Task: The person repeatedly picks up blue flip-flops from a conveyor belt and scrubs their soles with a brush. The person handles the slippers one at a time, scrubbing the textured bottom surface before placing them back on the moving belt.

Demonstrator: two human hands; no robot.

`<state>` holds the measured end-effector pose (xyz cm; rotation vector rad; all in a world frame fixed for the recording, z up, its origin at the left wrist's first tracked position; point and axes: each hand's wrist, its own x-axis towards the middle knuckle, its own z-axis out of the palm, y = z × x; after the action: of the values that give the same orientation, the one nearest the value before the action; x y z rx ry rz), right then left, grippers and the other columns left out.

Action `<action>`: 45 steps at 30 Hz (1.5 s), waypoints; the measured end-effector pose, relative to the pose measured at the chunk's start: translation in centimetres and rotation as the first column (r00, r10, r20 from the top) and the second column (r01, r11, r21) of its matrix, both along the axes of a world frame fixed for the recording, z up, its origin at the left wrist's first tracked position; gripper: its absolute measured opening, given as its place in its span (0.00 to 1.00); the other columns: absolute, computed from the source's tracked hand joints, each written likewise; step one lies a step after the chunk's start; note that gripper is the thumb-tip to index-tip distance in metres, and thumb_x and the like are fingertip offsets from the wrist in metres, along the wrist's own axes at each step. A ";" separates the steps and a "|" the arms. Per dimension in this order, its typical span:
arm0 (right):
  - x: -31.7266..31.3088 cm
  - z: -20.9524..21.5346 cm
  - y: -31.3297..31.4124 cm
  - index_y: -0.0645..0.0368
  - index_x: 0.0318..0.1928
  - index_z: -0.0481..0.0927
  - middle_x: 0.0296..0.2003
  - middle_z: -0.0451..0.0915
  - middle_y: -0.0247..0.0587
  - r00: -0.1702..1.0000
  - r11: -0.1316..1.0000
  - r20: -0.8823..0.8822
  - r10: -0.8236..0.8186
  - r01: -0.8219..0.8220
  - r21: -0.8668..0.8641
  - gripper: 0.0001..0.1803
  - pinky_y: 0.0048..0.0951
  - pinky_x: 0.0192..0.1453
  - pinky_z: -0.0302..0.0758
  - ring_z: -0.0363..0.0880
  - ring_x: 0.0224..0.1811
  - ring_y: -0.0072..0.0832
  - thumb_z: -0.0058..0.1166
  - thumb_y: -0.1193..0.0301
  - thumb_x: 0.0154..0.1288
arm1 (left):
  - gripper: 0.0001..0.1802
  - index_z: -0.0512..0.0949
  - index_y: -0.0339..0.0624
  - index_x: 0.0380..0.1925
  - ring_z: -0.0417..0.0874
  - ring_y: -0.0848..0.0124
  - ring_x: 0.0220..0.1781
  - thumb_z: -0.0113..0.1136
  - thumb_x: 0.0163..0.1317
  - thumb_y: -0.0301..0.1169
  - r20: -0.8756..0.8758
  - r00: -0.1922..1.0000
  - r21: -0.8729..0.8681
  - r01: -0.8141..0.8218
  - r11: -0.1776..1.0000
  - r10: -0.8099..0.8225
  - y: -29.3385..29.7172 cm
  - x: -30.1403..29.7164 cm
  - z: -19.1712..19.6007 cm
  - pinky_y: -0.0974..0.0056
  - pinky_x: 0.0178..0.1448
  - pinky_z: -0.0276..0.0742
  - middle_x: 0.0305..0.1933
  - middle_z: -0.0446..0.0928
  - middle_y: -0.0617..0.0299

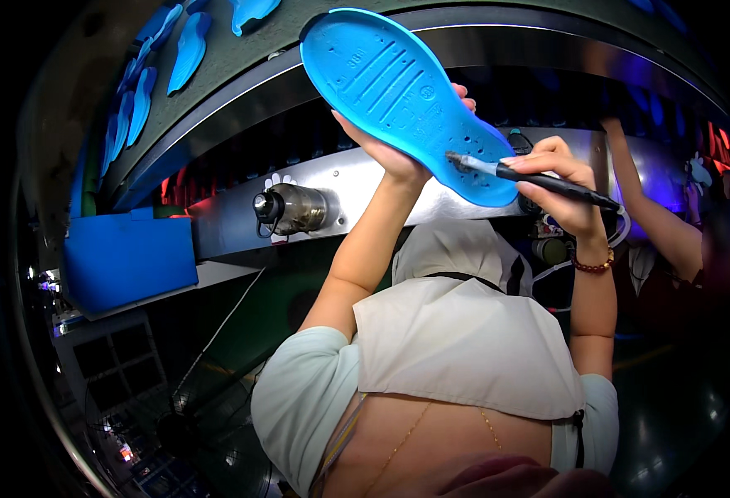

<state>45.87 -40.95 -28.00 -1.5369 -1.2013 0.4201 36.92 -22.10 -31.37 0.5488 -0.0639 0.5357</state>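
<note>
My left hand holds up a bright blue shoe sole, gripping it from behind with fingers at its right edge. The sole's ridged face is turned toward me. My right hand grips a black-handled brush whose tip touches the lower part of the sole. A beaded bracelet circles my right wrist. Both arms rise from my white apron.
A curved conveyor above carries several more blue soles. A metal housing with a cylindrical fitting sits behind my arms. A blue box is at left. Another person's arm reaches up at right.
</note>
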 end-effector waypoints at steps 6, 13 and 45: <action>-0.1 -0.2 -1.1 0.59 0.35 0.81 0.31 0.80 0.37 0.948 0.960 -0.157 0.279 -0.271 0.070 0.12 0.24 0.42 0.69 0.72 0.37 0.26 0.59 0.80 0.45 | 0.58 0.68 0.34 0.47 0.76 0.53 0.37 0.16 0.40 0.77 -0.092 0.994 0.009 -0.061 0.998 0.062 1.1 0.2 0.4 0.52 0.43 0.73 0.40 0.73 0.42; 0.3 -2.0 -1.3 0.62 0.35 0.80 0.34 0.78 0.43 0.917 0.967 -0.305 0.256 -0.240 0.092 0.12 0.25 0.46 0.70 0.73 0.40 0.28 0.57 0.82 0.46 | 0.60 0.63 0.35 0.52 0.77 0.52 0.39 0.14 0.38 0.78 -0.027 0.999 0.080 0.037 0.996 -0.035 1.9 0.7 0.1 0.50 0.44 0.74 0.40 0.73 0.40; 2.1 1.7 -3.0 0.64 0.36 0.78 0.36 0.80 0.44 0.871 0.842 -0.080 0.484 -0.489 -0.228 0.11 0.27 0.46 0.74 0.79 0.41 0.33 0.56 0.81 0.48 | 0.33 0.64 0.34 0.54 0.76 0.64 0.43 0.51 0.54 0.47 -0.762 0.374 -0.010 0.810 0.587 -0.529 -1.0 0.0 2.4 0.64 0.47 0.73 0.47 0.71 0.47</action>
<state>48.01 -43.96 -26.29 -1.4079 -1.5741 0.9478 36.91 -23.09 -29.00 1.0108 0.3481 -0.5954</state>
